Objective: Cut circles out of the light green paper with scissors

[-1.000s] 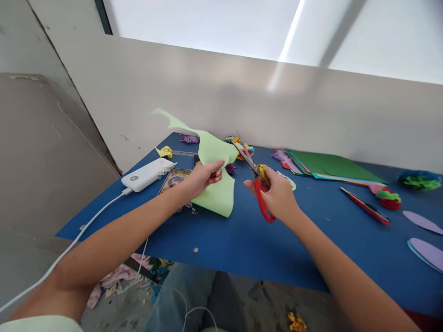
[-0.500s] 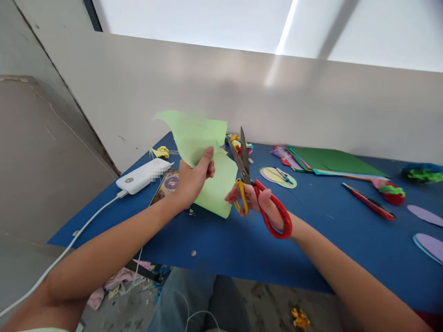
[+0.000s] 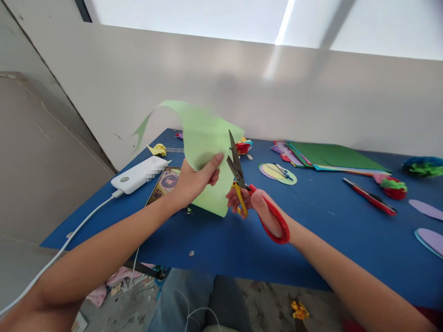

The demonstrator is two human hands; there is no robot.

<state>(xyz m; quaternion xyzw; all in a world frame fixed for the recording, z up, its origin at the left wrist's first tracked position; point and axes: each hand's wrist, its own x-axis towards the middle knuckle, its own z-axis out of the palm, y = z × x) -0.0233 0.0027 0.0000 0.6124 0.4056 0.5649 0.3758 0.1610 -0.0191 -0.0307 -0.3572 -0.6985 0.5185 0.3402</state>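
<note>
My left hand [image 3: 195,179] pinches a light green sheet of paper [image 3: 204,143] and holds it up above the blue table [image 3: 242,235]. The sheet curls over my fingers and hangs down below them. My right hand [image 3: 254,203] grips red and yellow handled scissors [image 3: 254,193], fingers through the loops. The blades point up and stand slightly apart, right beside the paper's right edge.
A white power bank [image 3: 140,174] with a cable and a phone [image 3: 166,182] lie at the left. A stack of coloured paper [image 3: 328,159], round cut-outs [image 3: 277,174], a red knife [image 3: 370,197], paper flowers [image 3: 394,188] and purple shapes [image 3: 429,210] lie to the right. A grey wall stands behind.
My left hand has lifted and turned the green sheet higher. My right hand has swung the scissors from pointing left and away to blades up, close to the paper's edge.
</note>
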